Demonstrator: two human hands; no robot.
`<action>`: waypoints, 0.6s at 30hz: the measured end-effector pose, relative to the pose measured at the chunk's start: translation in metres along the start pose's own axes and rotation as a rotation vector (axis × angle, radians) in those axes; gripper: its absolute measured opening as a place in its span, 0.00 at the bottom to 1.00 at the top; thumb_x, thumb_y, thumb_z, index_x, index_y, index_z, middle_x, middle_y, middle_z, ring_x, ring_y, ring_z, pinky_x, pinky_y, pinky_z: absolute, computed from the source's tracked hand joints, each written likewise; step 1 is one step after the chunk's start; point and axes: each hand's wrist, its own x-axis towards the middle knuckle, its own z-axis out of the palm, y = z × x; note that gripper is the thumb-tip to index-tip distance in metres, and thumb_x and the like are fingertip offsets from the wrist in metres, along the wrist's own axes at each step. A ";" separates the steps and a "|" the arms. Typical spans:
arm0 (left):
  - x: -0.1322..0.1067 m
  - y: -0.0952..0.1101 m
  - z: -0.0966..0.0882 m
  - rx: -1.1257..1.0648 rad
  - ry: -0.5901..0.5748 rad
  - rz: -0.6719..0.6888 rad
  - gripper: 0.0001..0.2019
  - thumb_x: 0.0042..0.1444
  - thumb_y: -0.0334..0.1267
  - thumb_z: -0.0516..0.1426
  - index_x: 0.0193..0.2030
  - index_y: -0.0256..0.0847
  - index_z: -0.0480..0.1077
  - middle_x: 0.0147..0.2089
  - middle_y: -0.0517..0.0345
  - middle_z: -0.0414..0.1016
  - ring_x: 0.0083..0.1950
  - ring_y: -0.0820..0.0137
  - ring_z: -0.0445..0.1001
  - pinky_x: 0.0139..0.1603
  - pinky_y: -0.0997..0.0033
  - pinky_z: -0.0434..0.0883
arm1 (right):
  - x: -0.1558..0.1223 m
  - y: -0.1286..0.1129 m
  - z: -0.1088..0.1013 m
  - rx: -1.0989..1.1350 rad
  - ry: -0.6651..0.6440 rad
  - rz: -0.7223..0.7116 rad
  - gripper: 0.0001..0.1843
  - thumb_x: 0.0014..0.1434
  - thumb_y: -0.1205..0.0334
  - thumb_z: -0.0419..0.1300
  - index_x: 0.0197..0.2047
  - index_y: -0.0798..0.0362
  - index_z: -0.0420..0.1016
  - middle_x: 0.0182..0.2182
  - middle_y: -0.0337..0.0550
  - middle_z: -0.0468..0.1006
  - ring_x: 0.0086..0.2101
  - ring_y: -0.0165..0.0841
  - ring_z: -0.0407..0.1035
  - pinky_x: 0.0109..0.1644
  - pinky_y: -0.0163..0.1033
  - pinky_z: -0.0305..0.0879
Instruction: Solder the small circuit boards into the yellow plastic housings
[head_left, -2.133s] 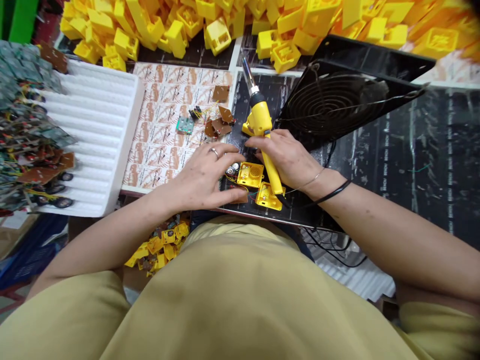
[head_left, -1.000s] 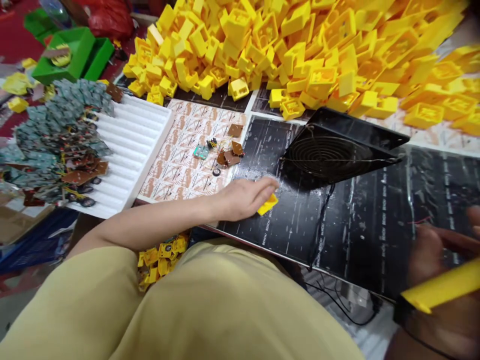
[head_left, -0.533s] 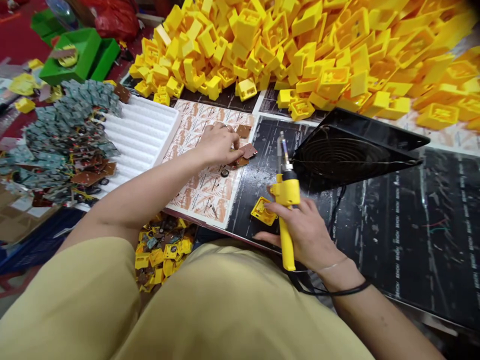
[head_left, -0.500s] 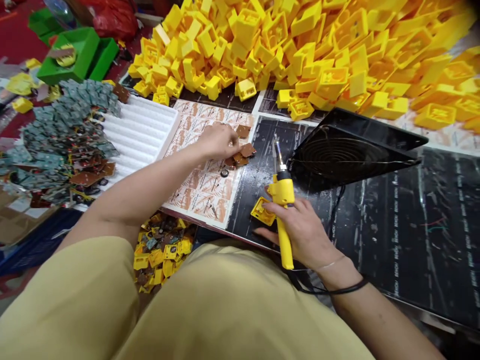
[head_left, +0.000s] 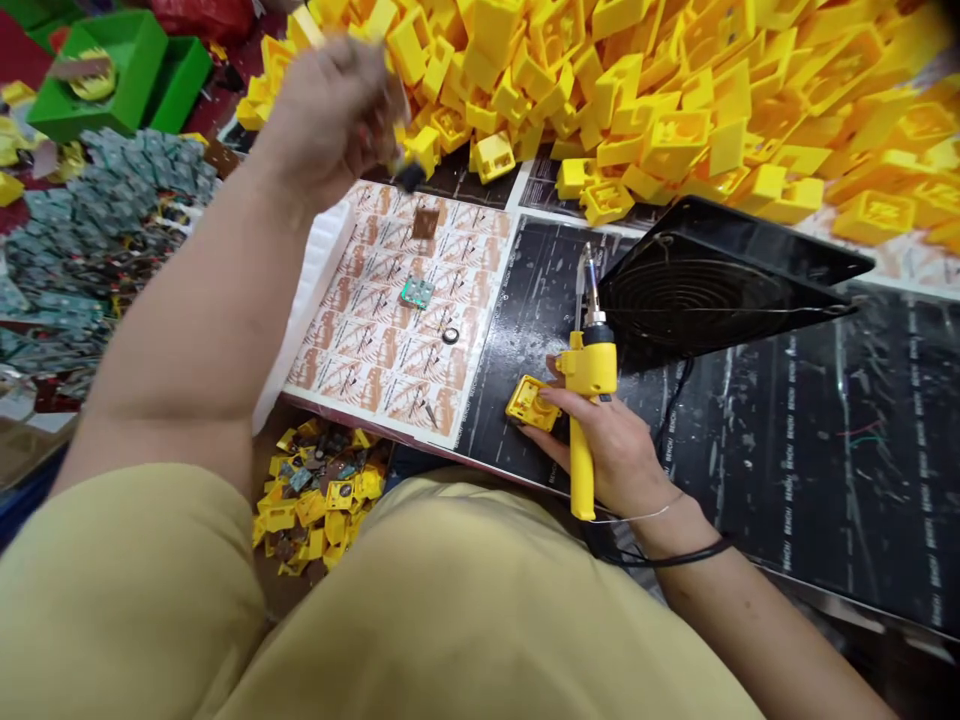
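Observation:
My left hand [head_left: 337, 120], blurred by motion, is raised over the far left of the bench with its fingers curled. A small dark piece [head_left: 409, 178] shows at its fingertips, too smeared to name. Below on the patterned sheet lie a brown circuit board [head_left: 425, 223], a green circuit board [head_left: 416, 292] and a small black ring [head_left: 450, 336]. My right hand [head_left: 619, 450] is wrapped round a yellow soldering gun [head_left: 582, 465], its tip pointing away from me. Its thumb and finger also touch a small open yellow housing [head_left: 534, 403] at the bench's near edge.
A large heap of yellow housings [head_left: 645, 120] covers the back. Right of the soldering gun leans a black fan [head_left: 675, 300]. Wired circuit boards [head_left: 112, 240] are piled at left by a white ridged tray [head_left: 300, 300]. Below the edge sits a heap of yellow parts [head_left: 322, 500].
My left hand has risen from the brown boards and swung up and left. The cluster of brown boards is gone from its spot; a green board now shows. The right hand still holds the soldering gun.

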 end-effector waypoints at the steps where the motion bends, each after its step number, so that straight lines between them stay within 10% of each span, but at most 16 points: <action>1: 0.000 0.000 -0.006 -0.039 -0.094 -0.009 0.37 0.50 0.77 0.50 0.37 0.41 0.72 0.27 0.61 0.72 0.36 0.71 0.73 0.43 0.61 0.70 | 0.000 0.000 0.000 0.000 0.001 -0.002 0.26 0.59 0.62 0.66 0.57 0.52 0.63 0.44 0.47 0.79 0.40 0.37 0.76 0.43 0.41 0.75; 9: 0.009 -0.021 -0.029 0.440 -0.722 -0.203 0.36 0.36 0.77 0.59 0.25 0.40 0.73 0.18 0.65 0.70 0.27 0.77 0.61 0.41 0.65 0.68 | -0.001 0.000 0.000 0.002 0.024 0.000 0.28 0.58 0.63 0.67 0.59 0.51 0.62 0.46 0.48 0.80 0.44 0.38 0.77 0.44 0.41 0.77; 13: -0.017 -0.021 0.010 0.744 -0.465 -0.040 0.11 0.42 0.47 0.69 0.26 0.44 0.76 0.18 0.67 0.67 0.30 0.73 0.61 0.51 0.58 0.67 | -0.002 0.000 0.001 0.014 0.018 0.014 0.30 0.57 0.64 0.67 0.60 0.50 0.62 0.49 0.49 0.79 0.45 0.39 0.77 0.46 0.42 0.77; 18: -0.053 -0.016 0.066 0.613 -0.103 0.176 0.12 0.56 0.44 0.59 0.43 0.43 0.78 0.40 0.54 0.79 0.47 0.59 0.73 0.55 0.51 0.66 | -0.003 0.001 0.001 0.039 0.027 0.018 0.31 0.57 0.65 0.67 0.61 0.48 0.61 0.49 0.48 0.79 0.47 0.39 0.76 0.47 0.42 0.77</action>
